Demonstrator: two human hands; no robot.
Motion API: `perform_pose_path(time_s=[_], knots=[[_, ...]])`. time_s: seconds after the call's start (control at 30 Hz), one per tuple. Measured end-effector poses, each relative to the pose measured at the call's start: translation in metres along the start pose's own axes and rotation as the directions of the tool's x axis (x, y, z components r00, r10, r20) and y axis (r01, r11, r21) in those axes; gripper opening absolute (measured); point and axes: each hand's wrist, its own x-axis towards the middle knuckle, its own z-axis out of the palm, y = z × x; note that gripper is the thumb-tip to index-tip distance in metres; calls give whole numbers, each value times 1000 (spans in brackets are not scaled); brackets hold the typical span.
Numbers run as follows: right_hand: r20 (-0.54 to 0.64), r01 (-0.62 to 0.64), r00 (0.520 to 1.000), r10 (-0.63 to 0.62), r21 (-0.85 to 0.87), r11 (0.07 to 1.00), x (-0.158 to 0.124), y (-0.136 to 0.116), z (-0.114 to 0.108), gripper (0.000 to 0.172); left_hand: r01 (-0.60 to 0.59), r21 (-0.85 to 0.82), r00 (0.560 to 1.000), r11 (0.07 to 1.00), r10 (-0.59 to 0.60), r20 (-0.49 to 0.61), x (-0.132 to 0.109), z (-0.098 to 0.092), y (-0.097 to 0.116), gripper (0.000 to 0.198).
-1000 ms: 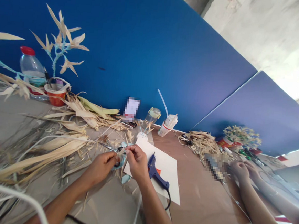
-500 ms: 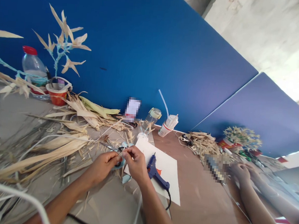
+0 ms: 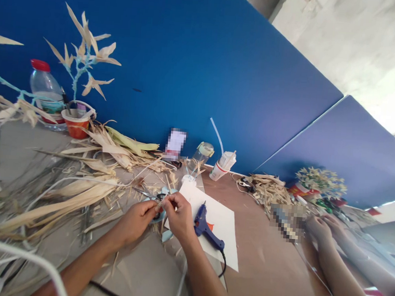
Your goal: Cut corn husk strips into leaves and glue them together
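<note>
My left hand (image 3: 139,218) and my right hand (image 3: 178,215) meet over the table with fingertips pinched together. Between them is a tiny pale piece, too small to name. Just behind the fingertips lie scissors (image 3: 143,192), partly covered by my hands. Light-blue material (image 3: 159,216), perhaps a roll of tape, shows under the fingers. To the right of my right hand a blue hot glue gun (image 3: 208,228) rests on a white sheet (image 3: 229,239), its nozzle pointing away from me.
Dry corn husks (image 3: 73,197) spread over the left side. Behind them stand a red-capped bottle (image 3: 46,90) and an orange cup (image 3: 76,125) by a husk-flower stem (image 3: 80,68). A lidded jar (image 3: 202,154) and white cup (image 3: 220,170) stand near the blue partition. At right are another person's hands (image 3: 319,228).
Both hands stay pinched together in nearly the same place, with only a slight shift of the fingers. The whole view has moved a few pixels.
</note>
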Motion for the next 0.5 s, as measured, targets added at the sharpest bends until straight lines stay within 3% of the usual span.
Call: perform_pose_path(time_s=[0.5], knots=[[-102, -14, 995, 0, -132, 991, -1, 11, 5, 16, -42, 85, 999, 995, 43, -4, -2, 1, -5, 29]])
